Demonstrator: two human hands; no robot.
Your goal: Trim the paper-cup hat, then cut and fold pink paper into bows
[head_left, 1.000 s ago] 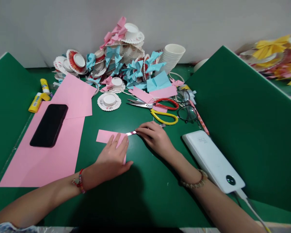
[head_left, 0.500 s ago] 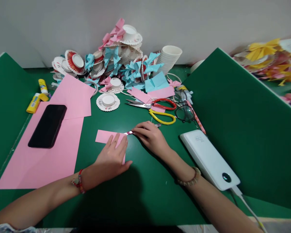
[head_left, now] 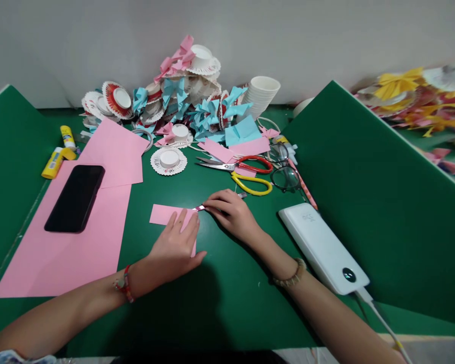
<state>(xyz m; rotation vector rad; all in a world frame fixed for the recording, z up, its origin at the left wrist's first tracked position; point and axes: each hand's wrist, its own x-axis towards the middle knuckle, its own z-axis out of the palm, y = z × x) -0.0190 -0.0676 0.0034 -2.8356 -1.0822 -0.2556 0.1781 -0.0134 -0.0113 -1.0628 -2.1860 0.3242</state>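
My left hand (head_left: pixel 178 240) lies flat, fingers stretched out, pressing a pink paper piece (head_left: pixel 163 214) onto the green table. Part of that paper is hidden under the palm and fingers. Just to its right, my right hand (head_left: pixel 229 212) is closed around a slim craft knife (head_left: pixel 199 208). Its tip touches the paper's upper right edge, beside my left fingertips. Most of the knife is covered by my fingers; a silvery end shows behind them.
Scissors (head_left: pixel 246 167) and glasses (head_left: pixel 285 177) lie beyond my right hand, a white power bank (head_left: pixel 322 247) right of it. A black phone (head_left: pixel 75 198) rests on pink sheets (head_left: pixel 94 258) at left. Paper hats with bows (head_left: pixel 170 157) and stacked cups (head_left: pixel 263 96) stand behind, between green dividers (head_left: pixel 382 202).
My right hand, with the craft knife, has shifted very slightly left along the paper's edge. The left hand stays in place. The whole view has moved a little.
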